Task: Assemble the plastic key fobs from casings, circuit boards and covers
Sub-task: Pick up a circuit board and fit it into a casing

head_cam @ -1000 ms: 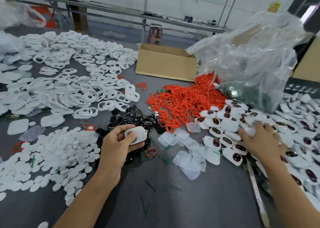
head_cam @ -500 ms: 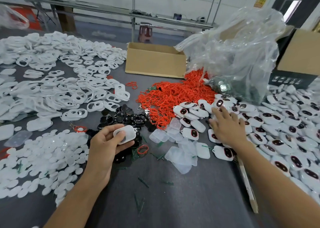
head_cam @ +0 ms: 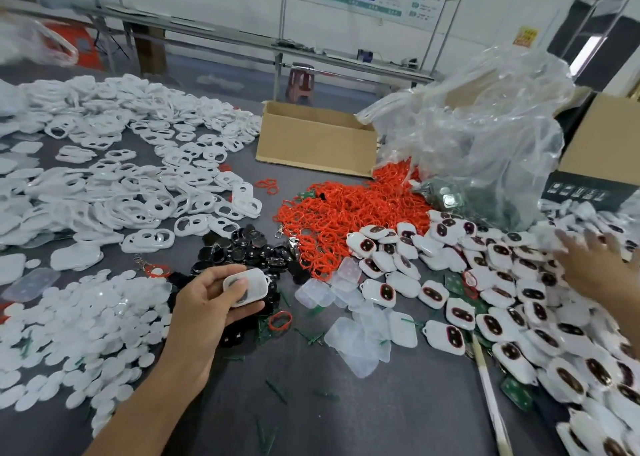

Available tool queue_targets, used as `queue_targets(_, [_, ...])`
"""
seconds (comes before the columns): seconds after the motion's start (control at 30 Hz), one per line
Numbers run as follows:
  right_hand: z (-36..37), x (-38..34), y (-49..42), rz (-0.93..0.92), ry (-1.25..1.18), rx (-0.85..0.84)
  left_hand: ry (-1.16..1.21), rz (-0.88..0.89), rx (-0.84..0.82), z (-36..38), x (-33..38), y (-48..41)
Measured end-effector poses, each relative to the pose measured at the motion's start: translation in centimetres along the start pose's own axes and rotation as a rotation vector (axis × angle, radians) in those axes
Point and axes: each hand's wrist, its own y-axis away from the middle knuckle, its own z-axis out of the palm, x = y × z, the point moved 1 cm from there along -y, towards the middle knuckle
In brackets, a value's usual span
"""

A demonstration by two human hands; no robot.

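Left hand (head_cam: 204, 306) is gripping a white casing (head_cam: 250, 284) — fingers (head_cam: 242, 308) curling under it, thumb pressing on its face — and is holding it just above the black round parts (head_cam: 249, 244) near the worktop's middle. Right hand (head_cam: 599, 272) is hovering over the heap of assembled fobs (head_cam: 485, 303) at the right, fingers spread and straight, holding nothing; motion blur is softening its outline. Open cardboard box (head_cam: 311, 140) is sitting at the far side, contents hidden by its wall. Clear plastic bag (head_cam: 491, 126) beside it is holding green circuit boards (head_cam: 433, 188); its lower edge is lying against the orange rings (head_cam: 346, 209). White covers (head_cam: 121, 185) are crowding the left. White discs (head_cam: 69, 324) are filling the near-left corner. Bare worktop (head_cam: 398, 417) is lying open nearest the person, between the forearms.
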Motion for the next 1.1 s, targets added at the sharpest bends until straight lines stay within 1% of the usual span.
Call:
queue_targets(0.07, [-1.7,-1.8,0.5,-0.087,-0.099,0.252,-0.013,0.005,0.003,0.1,0.1,0.0])
queue_targets(0.1, [-2.7,-3.7,1.3,-0.182,-0.183,0.377,-0.023,0.009,0.002,0.2,0.1,0.1])
queue_targets(0.13, [-3.8,-6.1,2.6,-0.322,-0.282,0.454,-0.032,0.014,0.003,0.3,0.1,0.1])
queue_targets(0.17, [-4.7,-9.0,4.2,-0.487,-0.386,0.454,-0.042,0.018,0.004,0.4,0.1,0.2])
queue_targets(0.23, [-5.6,-14.9,7.7,-0.777,-0.536,0.313,-0.047,0.02,0.001,0.5,0.2,0.2])
queue_targets(0.3, [-5.4,-19.8,10.1,-0.981,-0.508,0.161,-0.036,0.021,0.001,0.4,0.3,0.2])
queue_targets(0.33, [-4.9,-21.6,10.7,-1.017,-0.443,0.113,-0.033,0.021,0.0,0.3,0.3,0.2])
queue_targets(0.37, [-4.4,-22.9,10.8,-1.016,-0.375,0.091,-0.031,0.02,-0.004,0.3,0.3,0.2])
queue_targets(0.43, [-3.7,-23.7,10.0,-0.994,-0.311,0.103,-0.031,0.022,-0.008,0.3,0.3,0.3])
queue_targets(0.57, [-3.2,-21.2,8.8,-1.082,-0.264,0.265,-0.036,0.028,-0.011,0.3,0.2,0.1])
queue_targets(0.63, [-2.7,-19.0,7.9,-1.106,-0.226,0.3,-0.036,0.027,-0.011,0.3,0.2,0.1])
queue_targets(0.77, [-1.7,-15.4,6.0,-0.968,-0.28,0.269,-0.039,0.024,-0.002,0.3,0.2,0.1])
queue_targets(0.83, [-1.2,-14.7,5.4,-0.87,-0.249,0.249,-0.041,0.023,0.002,0.4,0.2,0.1])
queue_targets(0.9, [-0.8,-14.8,4.9,-0.785,-0.233,0.137,-0.044,0.026,0.002,0.4,0.2,0.1])
queue_targets(0.97, [-0.8,-15.5,5.3,-0.79,-0.277,0.004,-0.047,0.027,0.0,0.4,0.2,0.2])
queue_targets(1.0, [-0.9,-15.8,5.5,-0.82,-0.298,-0.024,-0.048,0.028,-0.002,0.4,0.2,0.2])
queue_targets(1.1, [-1.1,-16.4,6.0,-0.866,-0.254,0.015,-0.04,0.028,-0.002,0.4,0.3,0.2])
